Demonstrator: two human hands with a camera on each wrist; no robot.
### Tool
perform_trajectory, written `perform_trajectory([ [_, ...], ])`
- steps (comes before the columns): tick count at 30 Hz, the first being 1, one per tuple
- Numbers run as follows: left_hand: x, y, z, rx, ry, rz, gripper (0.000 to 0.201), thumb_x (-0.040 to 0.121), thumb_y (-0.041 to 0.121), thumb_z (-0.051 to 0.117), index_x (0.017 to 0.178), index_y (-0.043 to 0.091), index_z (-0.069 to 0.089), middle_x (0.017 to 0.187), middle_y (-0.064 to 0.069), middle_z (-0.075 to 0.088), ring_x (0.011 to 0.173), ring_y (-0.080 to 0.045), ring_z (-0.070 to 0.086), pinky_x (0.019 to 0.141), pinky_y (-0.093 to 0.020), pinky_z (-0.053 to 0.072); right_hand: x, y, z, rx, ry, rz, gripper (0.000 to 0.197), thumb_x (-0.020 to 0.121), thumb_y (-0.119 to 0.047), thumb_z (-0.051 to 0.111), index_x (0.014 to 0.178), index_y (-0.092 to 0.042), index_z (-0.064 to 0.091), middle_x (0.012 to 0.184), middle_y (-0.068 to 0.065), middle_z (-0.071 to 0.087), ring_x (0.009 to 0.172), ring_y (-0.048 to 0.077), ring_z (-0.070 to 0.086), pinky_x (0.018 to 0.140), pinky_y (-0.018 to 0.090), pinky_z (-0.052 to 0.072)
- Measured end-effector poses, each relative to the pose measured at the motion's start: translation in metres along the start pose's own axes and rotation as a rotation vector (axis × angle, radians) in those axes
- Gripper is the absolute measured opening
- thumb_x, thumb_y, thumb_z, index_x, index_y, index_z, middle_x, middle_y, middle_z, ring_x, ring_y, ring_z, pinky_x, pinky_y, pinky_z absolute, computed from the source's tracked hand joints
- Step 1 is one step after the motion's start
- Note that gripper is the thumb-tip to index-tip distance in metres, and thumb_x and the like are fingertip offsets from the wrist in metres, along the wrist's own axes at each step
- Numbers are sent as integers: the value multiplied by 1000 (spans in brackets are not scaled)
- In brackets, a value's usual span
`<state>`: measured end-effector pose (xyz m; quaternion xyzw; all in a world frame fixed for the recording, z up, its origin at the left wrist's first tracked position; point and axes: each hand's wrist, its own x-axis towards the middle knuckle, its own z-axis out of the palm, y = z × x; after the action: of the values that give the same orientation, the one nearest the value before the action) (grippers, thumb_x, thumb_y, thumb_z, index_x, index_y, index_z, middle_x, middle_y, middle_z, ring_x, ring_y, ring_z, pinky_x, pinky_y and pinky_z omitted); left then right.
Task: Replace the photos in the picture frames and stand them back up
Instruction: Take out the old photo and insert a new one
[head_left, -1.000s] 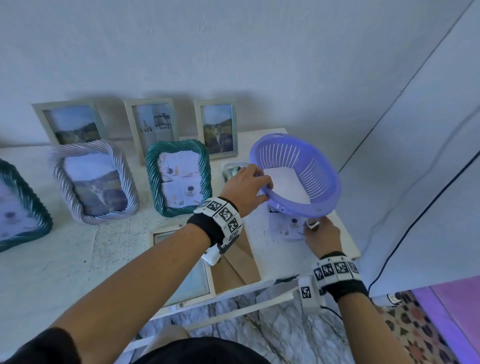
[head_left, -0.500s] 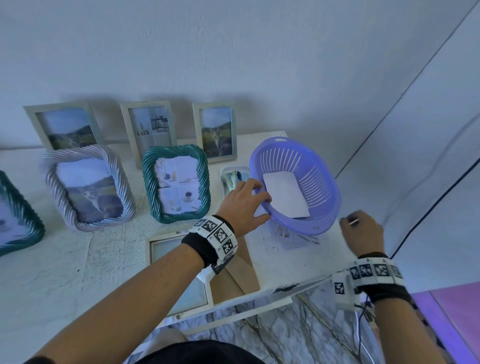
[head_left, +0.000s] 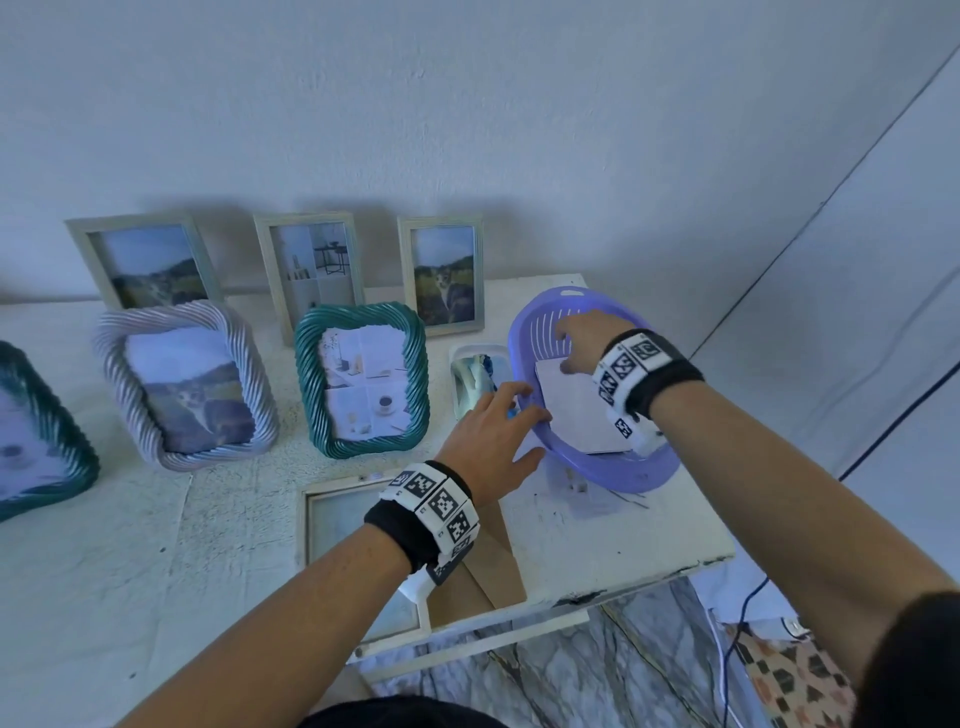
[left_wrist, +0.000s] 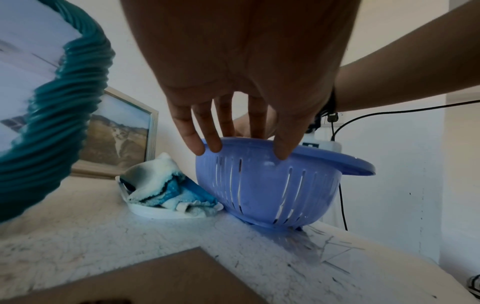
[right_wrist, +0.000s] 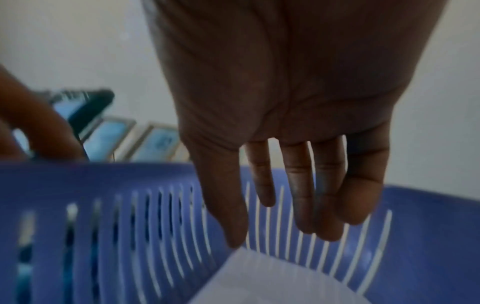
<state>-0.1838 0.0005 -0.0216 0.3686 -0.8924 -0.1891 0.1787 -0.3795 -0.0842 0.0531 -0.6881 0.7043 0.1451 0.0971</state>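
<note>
Left hand (head_left: 493, 441) loosely steadies the slotted purple plastic basket (head_left: 631, 475); right hand (head_left: 584, 345), fingers relaxed, reaches for the white photo (head_left: 582, 410) — an edge pinch could crease it.

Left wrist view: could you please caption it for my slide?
Left hand steadies the purple basket by its rim, beside a crumpled cloth.

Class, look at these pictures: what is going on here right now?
A person is swapping photos in picture frames at a white table. The left hand rests its fingers on the rim of a purple basket. The right hand reaches into it with straight fingers, over a white sheet lying inside. One frame lies flat at the table's front edge beside a brown backing board. Other frames stand behind.
</note>
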Motion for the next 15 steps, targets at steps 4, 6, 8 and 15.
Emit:
perform_trajectory([
  [4, -1, -1, -2, -4, -22, -5, 44, 91, 36, 59, 133, 23, 52, 144, -6, 35, 118, -30, 49, 92, -45, 50, 38, 5, 37, -209, -110, -30, 66, 60, -29, 84, 119, -22, 56, 105, 5, 68, 88, 28, 66, 70, 41, 58],
  [6, -2, -1, -3, 0, -40, -11, 45, 92, 36, 58, 135, 25, 50, 147, -5, 32, 118, -29, 49, 94, -43, 49, 48, 9, 44, -237, -157, -30, 76, 55, -30, 87, 122, -24, 53, 98, 5, 68, 84, 29, 66, 67, 40, 58],
  [8, -2, -1, -3, 4, -49, -15, 46, 92, 36, 58, 136, 26, 49, 148, -4, 30, 117, -28, 49, 94, -42, 49, 47, 6, 40, -231, -155, -35, 80, 59, -34, 87, 129, -24, 50, 109, 7, 66, 95, 32, 64, 77, 43, 57],
  [15, -3, 2, -4, 13, -81, -27, 50, 93, 35, 56, 141, 26, 43, 152, -4, 24, 117, -28, 52, 90, -40, 51, 37, -2, 36, -224, -76, 57, 93, 76, -33, 80, 146, -15, 22, 145, 19, 37, 134, 41, 36, 102, 55, 38],
])
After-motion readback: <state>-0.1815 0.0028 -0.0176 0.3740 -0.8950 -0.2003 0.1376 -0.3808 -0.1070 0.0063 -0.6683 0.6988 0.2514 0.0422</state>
